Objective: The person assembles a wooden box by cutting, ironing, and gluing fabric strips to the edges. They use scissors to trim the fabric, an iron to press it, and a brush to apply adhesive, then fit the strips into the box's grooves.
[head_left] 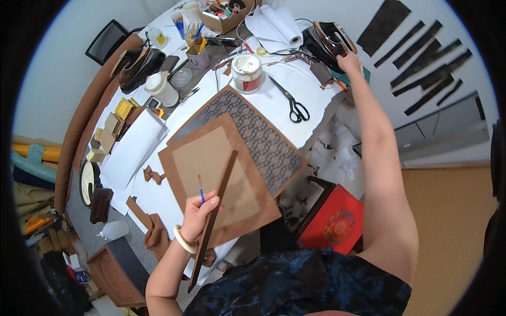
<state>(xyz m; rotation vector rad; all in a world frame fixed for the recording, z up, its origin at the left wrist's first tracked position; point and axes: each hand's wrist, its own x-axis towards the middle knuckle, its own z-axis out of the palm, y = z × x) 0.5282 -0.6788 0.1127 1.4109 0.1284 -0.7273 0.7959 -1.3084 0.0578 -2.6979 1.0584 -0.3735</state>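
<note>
My left hand (199,217) is closed around a thin paintbrush with a blue handle (201,195) and a long, stiff dark brown strip (224,181). The strip slants across a brown-bordered panel with a tan middle (203,158). Under that panel lies a larger brown-edged sheet with a grey pebble pattern (263,142). Stretched far to the right, my right hand (349,63) is closed at the near end of a dark, shiny clothes iron (328,45); its fingers are partly hidden. A bracelet circles my left wrist.
Beyond the panels stand an open jar of white paste (246,71) and black scissors (291,101). Bottles, brush cups, a paper roll (276,26) and a cardboard box (224,18) crowd the far side. A red seat (337,218) stands below the table's right edge.
</note>
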